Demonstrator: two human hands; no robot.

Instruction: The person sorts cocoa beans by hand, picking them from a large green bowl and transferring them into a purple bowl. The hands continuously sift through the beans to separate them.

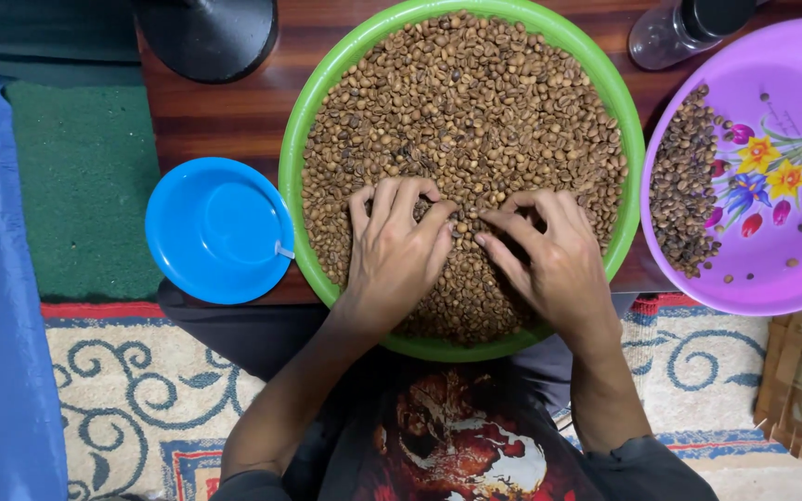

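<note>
**Both hands down among the beans in the green basin**

Here the person's left hand (394,249) and right hand (542,252) lay palm-down on a heap of brown coffee beans (475,111) that filled a round green basin (297,139). The basin sat on a dark wooden table (215,116), its near rim hanging over the person's lap. The left hand's fingers (392,199) were curled, tips pressed into the beans; whether they pinched any bean could not be told. The right hand's fingers (503,252) pointed left toward the other hand, loosely bent, thumb and forefinger close together at the beans, and what lay between them was hidden. The two hands nearly met at the middle of the basin.

Just left of the basin, touching its rim, stood a small blue bowl (211,232) with a pale scrap at its right edge. To the right, a purple basin (791,269) with painted flowers held a band of darker beans (684,190) along its left side. At the far edge stood a clear bottle (666,37) and a black round base (206,37). A patterned rug (141,390) lay below.
</note>
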